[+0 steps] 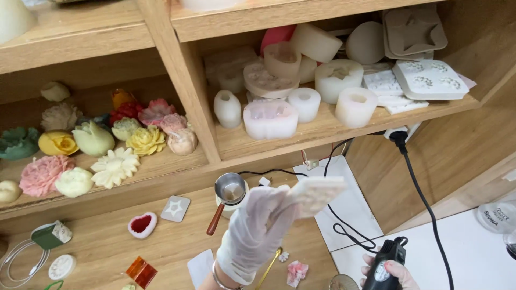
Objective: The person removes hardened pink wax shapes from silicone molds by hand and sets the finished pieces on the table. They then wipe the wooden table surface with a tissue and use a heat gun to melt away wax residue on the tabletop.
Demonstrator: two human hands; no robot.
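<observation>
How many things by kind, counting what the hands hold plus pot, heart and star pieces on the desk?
flat white mould, in gloved left hand: 1
black corded tool, in right hand: 1
small metal pot with wooden handle: 1
heart-shaped mould, red inside: 1
grey star tile: 1
Total: 5

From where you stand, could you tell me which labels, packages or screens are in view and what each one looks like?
Round label: on the black handheld tool in the right hand, bottom right; small, pale with dark print.
Printed round lid or container: right edge, on the white surface; translucent whitish, dark lettering.
No screens or signs show.
The gloved left hand holds a white flat mould with no label.
</observation>
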